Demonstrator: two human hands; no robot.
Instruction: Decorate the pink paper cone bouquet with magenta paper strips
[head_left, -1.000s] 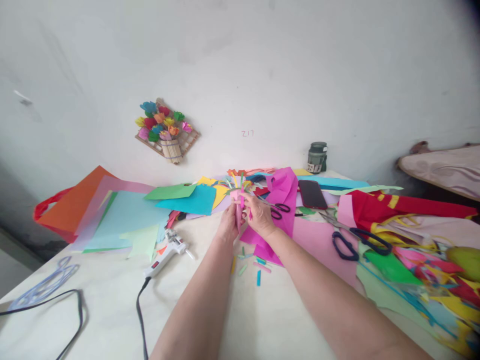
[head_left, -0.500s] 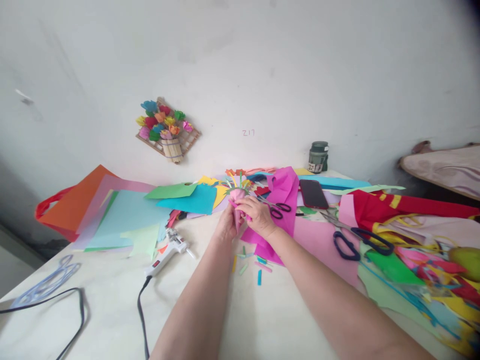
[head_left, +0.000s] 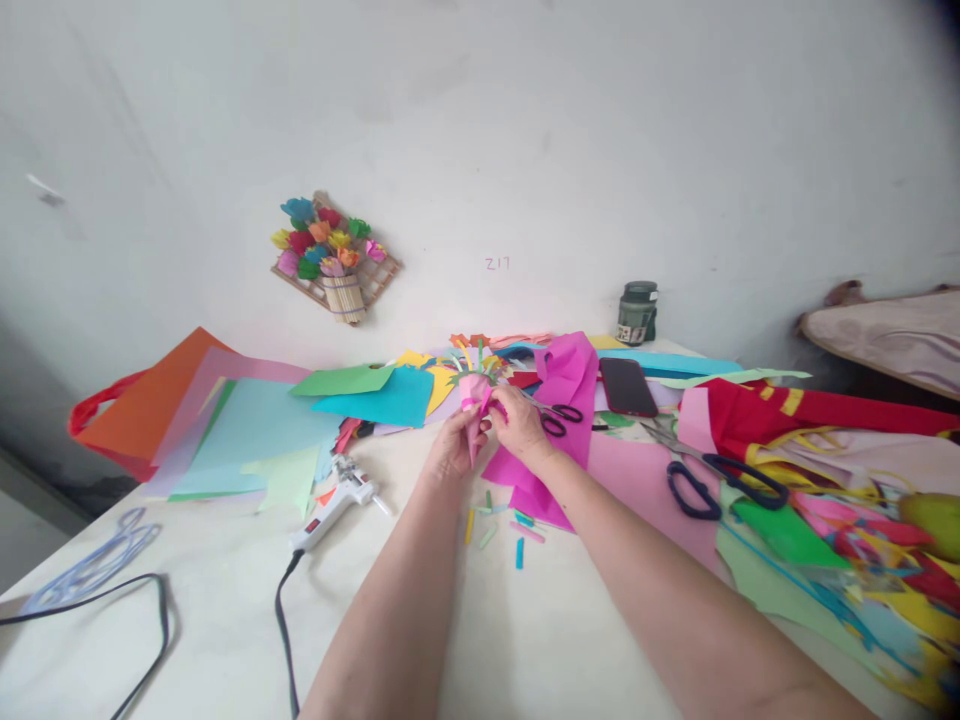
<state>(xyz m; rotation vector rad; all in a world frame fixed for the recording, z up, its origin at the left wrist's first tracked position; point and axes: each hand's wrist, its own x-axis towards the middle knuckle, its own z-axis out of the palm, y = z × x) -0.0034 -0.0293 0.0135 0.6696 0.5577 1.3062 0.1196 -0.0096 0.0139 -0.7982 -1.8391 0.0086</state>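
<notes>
My left hand (head_left: 451, 440) is closed around a small pink paper cone (head_left: 473, 388), a bouquet with thin green and yellow strips sticking out of its top. The cone stands roughly upright, its point downward. At its right side my right hand (head_left: 517, 420) pinches a magenta strip (head_left: 485, 402) that goes round the cone's middle. Just right of that hand lie black-handled scissors (head_left: 555, 420) on a sheet of magenta crepe paper (head_left: 566, 375). Below the hands several small coloured paper bits (head_left: 519, 553) are scattered on the table.
A white glue gun (head_left: 334, 510) with a black cord lies to the left. Coloured paper sheets (head_left: 247, 440) spread behind it. To the right are a phone (head_left: 628, 387), larger scissors (head_left: 694, 490) and a heap of scraps (head_left: 862, 540). A dark jar (head_left: 637, 315) stands by the wall.
My right hand has shifted slightly right and up, off the front of the cone, drawing the magenta strip along. More of the cone now shows. My left hand stays on it.
</notes>
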